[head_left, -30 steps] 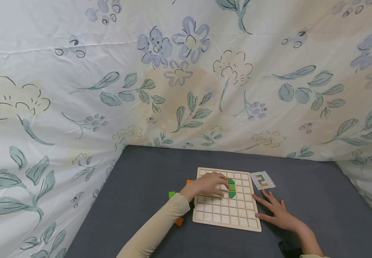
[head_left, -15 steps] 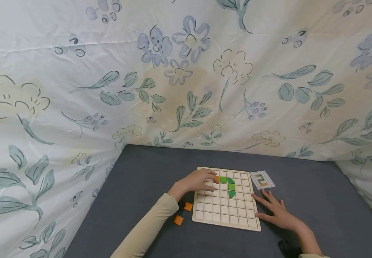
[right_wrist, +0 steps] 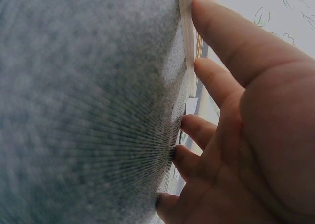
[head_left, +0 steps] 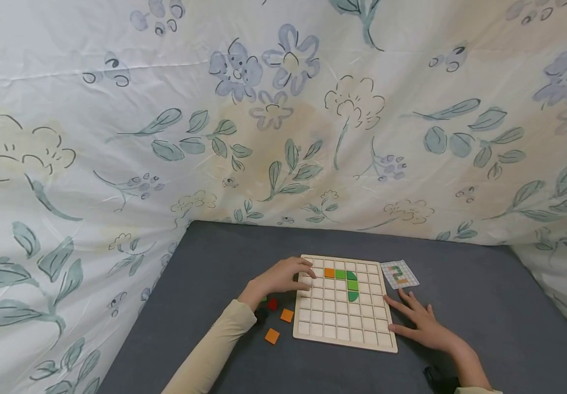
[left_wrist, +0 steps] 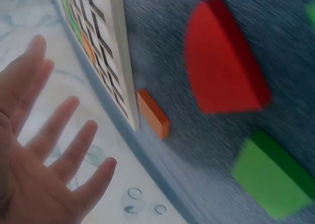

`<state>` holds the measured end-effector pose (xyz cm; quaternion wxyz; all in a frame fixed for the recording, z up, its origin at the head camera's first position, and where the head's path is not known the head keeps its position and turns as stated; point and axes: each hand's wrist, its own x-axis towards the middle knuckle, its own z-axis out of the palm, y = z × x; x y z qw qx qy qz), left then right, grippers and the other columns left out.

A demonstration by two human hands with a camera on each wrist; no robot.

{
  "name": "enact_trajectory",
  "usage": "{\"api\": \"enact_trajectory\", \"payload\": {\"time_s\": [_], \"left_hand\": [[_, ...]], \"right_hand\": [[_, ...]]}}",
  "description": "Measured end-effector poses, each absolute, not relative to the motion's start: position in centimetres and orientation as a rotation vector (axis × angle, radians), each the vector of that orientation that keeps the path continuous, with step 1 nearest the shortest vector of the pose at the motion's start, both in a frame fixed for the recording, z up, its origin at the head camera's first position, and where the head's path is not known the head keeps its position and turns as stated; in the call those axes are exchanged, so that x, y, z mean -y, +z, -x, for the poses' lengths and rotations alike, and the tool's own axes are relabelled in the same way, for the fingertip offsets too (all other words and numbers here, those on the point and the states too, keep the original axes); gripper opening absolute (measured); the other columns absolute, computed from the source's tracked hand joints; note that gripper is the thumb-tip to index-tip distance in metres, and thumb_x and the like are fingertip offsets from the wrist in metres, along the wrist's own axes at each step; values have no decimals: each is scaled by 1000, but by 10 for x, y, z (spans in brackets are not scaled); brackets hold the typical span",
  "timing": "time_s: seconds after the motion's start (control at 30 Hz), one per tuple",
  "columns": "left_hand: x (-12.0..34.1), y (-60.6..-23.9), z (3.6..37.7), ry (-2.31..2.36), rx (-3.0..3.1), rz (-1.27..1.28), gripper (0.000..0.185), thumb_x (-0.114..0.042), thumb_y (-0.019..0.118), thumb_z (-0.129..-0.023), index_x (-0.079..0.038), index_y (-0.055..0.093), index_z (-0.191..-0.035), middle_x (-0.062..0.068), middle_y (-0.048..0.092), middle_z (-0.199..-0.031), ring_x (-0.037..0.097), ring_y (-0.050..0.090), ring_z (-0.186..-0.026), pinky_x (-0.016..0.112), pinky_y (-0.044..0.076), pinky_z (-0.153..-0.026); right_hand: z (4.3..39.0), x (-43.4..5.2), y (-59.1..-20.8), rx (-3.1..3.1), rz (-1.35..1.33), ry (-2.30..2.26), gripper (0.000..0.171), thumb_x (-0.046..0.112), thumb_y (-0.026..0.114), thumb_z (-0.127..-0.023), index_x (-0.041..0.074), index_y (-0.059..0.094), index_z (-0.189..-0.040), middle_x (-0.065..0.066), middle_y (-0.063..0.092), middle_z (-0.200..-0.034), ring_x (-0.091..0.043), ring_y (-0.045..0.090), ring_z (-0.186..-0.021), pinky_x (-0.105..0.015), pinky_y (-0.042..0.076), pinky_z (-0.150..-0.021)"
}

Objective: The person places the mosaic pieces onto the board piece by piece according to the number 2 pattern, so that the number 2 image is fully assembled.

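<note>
A wooden grid board point(head_left: 320, 317) lies on the dark table. In its upper part sit an orange square tile point(head_left: 329, 272), a green square tile point(head_left: 340, 274), a dark green rounded tile point(head_left: 351, 276), and below that another green square and dark green rounded tile. My left hand point(head_left: 283, 275) hovers at the board's left edge, fingers extended and holding nothing. Beside its wrist lie a red quarter-round tile point(left_wrist: 224, 61) and a green tile point(left_wrist: 275, 177). The fingers of my right hand point(head_left: 423, 325) are spread, thumb and index fingertips touching the board's right edge.
Two loose orange tiles point(head_left: 286, 316) lie left of the board. A printed pattern card point(head_left: 399, 274) lies at its upper right corner, just beyond my right fingertips. A floral curtain point(head_left: 283, 164) hangs behind the table.
My left hand has moved left from over the board's middle to its left edge, uncovering the orange tile in the grid and the loose red tile. The right hand stays put.
</note>
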<state>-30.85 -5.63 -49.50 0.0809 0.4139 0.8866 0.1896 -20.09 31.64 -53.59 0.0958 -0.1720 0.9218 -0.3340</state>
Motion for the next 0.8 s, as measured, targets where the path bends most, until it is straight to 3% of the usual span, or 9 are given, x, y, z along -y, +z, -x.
{"api": "enact_trajectory", "payload": {"time_s": [0.8], "left_hand": [[118,-502,297,662,-2708,-1055,36,-31,68,-84,-18,63,-117,9,48,-136,29,43,-126,51,35,-102]], "right_hand": [[198,-315,-536,-2752,517,-1001,66,32,65,-85,13,38,-142,-34,11,-147,-61,-1,-130,-80,-7,-86]]}}
